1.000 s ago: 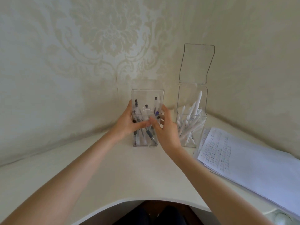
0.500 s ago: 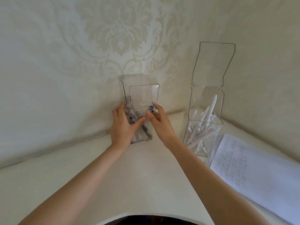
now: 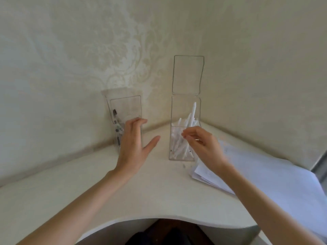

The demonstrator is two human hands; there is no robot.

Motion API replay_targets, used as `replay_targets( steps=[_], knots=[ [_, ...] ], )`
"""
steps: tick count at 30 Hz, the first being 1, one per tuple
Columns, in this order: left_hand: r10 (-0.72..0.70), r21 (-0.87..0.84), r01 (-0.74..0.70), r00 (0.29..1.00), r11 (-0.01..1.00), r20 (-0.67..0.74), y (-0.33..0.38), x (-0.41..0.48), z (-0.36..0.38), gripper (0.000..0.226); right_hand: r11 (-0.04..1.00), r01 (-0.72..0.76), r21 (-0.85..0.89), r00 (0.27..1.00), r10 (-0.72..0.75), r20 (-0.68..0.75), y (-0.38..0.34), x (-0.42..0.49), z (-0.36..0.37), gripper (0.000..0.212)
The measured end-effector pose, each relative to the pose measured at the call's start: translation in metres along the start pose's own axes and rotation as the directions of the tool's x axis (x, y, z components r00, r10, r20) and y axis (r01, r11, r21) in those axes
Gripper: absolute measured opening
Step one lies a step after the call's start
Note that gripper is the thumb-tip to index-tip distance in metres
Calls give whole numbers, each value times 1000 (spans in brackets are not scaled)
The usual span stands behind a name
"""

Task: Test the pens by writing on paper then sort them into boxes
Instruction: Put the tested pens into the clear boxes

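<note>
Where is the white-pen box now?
In the head view, right of centre: the white-pen box stands open by the wall corner, just behind the right hand, left of the paper stack.

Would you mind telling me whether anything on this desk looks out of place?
Nothing is spilled or broken. The paper stack is loosely fanned, its sheets askew. A small white bit lies loose on the desk before the right box; too small to identify.
</note>
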State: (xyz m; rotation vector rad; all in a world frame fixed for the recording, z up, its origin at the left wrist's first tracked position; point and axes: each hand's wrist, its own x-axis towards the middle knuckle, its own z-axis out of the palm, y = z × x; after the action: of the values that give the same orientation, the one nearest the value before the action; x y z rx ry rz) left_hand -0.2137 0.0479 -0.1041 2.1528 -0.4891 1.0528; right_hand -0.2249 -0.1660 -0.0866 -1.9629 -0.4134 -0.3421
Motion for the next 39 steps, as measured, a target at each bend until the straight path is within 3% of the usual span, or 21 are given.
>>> replay_targets(
  steps=[3, 6, 8, 11, 14, 20, 25, 29, 32, 36, 39],
  knots=[
    [-108, -66, 125, 971, 990, 216, 10, 6, 30, 59, 997, -30, -66, 990, 20, -142, 10, 6, -37, 20],
    [-267, -120, 355, 851, 927, 452, 14, 16, 56, 90, 991, -85, -107, 979, 63, -193, 10, 34, -60, 19],
    [-282, -162, 424, 796, 891, 535, 15, 20, 70, 101, 991, -122, -49, 975, 111, -194, 6, 61, -67, 27],
    [-282, -215, 430, 822, 877, 495, 9, 20, 85, 99, 982, -146, 122, 973, 165, -163, -5, 101, -67, 41],
    [-272, -255, 432, 831, 865, 485, 2, 17, 87, 95, 974, -131, 182, 982, 153, -111, -14, 126, -65, 51],
    [-284, -253, 445, 825, 859, 488, -1, 16, 88, 96, 996, 0, 91, 995, 9, -101, -19, 114, -61, 77],
    [-305, -268, 470, 820, 841, 484, -1, 15, 88, 97, 997, 70, -21, 993, -71, -99, -15, 63, -59, 62],
    [-321, -274, 495, 808, 824, 494, -2, 14, 88, 94, 987, 40, -152, 999, -44, -23, 5, 30, -47, 68],
    [-333, -264, 489, 819, 832, 468, 5, 13, 86, 97, 997, -36, -61, 999, 37, 28, 22, 21, -41, 68],
    [-355, -139, 439, 845, 888, 401, 12, 2, 82, 107, 969, -228, 99, 971, 219, 90, 36, 25, -19, 92],
    [-370, -2, 379, 903, 925, 219, 5, -11, 66, 86, 961, -224, 161, 974, 220, 46, 41, 28, 5, 73]
  ],
)
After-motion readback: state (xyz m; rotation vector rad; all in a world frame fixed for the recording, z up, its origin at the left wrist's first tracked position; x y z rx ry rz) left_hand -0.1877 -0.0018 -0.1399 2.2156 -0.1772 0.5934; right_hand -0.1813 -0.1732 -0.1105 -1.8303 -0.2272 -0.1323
